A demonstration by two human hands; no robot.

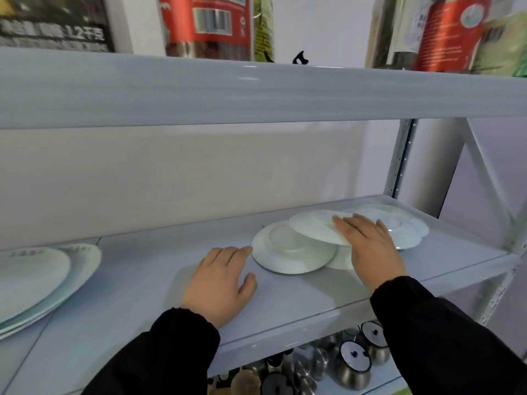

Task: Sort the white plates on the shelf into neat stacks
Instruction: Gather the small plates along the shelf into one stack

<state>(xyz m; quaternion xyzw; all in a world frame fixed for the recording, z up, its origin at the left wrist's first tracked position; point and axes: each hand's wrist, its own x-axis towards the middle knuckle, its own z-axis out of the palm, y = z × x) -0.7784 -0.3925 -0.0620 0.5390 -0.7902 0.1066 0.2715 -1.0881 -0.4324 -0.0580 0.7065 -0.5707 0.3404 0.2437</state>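
The right hand [368,240] lies flat, fingers spread, on a tilted plate [316,225] that leans across its neighbours; whether the thumb hooks under the rim cannot be told, so this reads as pressing or sliding, not a firm grip. The left hand [221,280] rests open and empty on the shelf [142,295], fingertips touching the edge of an upside-down plate [291,252].

Beyond the hands, 1 more plate [342,259] peeks out under the right palm, and a further overlapping group [405,226] sits towards the back right corner. Well apart on the left, a stack of larger plates [42,277] looks fairly orderly already. Packages [205,24] stand on the shelf above, and steel pots [356,363] crowd the shelf below.

The risk seems plain: the tilted plate is propped on rims, not seated. Pushing it with a flat palm could send it skating off its support, knocking the plates behind or chipping an edge. The inverted plate sits near the shelf's front, so a nudge from the left hand might tip it onto the pots.
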